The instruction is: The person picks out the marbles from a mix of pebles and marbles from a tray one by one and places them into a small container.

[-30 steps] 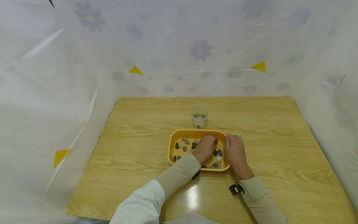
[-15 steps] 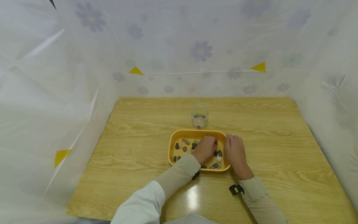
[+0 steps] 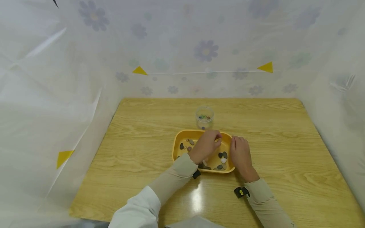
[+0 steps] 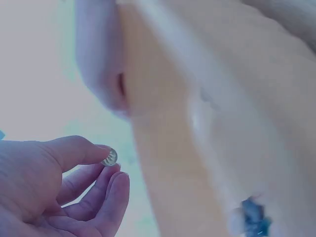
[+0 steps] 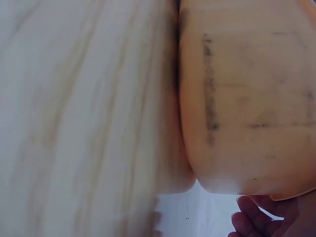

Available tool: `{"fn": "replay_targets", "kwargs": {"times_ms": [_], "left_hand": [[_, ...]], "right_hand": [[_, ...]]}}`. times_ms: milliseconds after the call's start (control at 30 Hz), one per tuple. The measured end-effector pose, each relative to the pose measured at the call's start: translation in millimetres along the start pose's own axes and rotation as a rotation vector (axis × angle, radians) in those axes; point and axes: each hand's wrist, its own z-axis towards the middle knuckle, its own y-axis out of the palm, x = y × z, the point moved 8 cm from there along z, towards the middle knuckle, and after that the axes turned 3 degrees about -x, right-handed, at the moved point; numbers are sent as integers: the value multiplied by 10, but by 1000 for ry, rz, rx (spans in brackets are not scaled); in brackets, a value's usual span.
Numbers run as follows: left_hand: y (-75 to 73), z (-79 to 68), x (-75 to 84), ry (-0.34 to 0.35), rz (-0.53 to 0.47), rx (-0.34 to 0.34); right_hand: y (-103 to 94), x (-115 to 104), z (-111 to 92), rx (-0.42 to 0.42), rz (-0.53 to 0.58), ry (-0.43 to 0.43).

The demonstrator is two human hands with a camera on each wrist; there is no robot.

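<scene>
My left hand (image 3: 203, 147) is above the yellow tray (image 3: 226, 147), near its back rim. In the left wrist view, its thumb and fingertips pinch a clear glass marble (image 4: 110, 157). The right hand (image 3: 240, 155) grips the tray's right rim; its fingers (image 5: 249, 217) show at the rim in the right wrist view. Inside the tray lie several dark, grey and brown stones, plus a white stone (image 3: 223, 160). Part of them is hidden under my left hand and wrist. Just behind the tray stands a clear round container (image 3: 204, 117) with several small coloured marbles.
Everything stands on a wood-grain table (image 3: 142, 136). White plastic sheeting (image 3: 171, 41) with printed flowers and yellow triangles hangs behind it and along both sides.
My left hand has risen from the tray's inside and moved slightly left and back, toward the back rim. The right hand has stayed at the tray's right rim.
</scene>
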Motion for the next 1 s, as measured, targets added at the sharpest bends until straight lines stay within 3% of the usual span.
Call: {"fn": "replay_targets", "kwargs": {"times_ms": [233,567,700,1000], "left_hand": [[-260,1,4,7,-36,46],[-680,159,-263,-45,-85,173],[-706,249,-395,-91,-91,180],[-596,385,-640,-151,-57,168]], "right_hand": [[0,3,-1,-6,-1,13],[18,20,-3,-33,-3,39],[11,14,-8,-32,-8,36],[12,7,-16,-25,-3,31]]}}
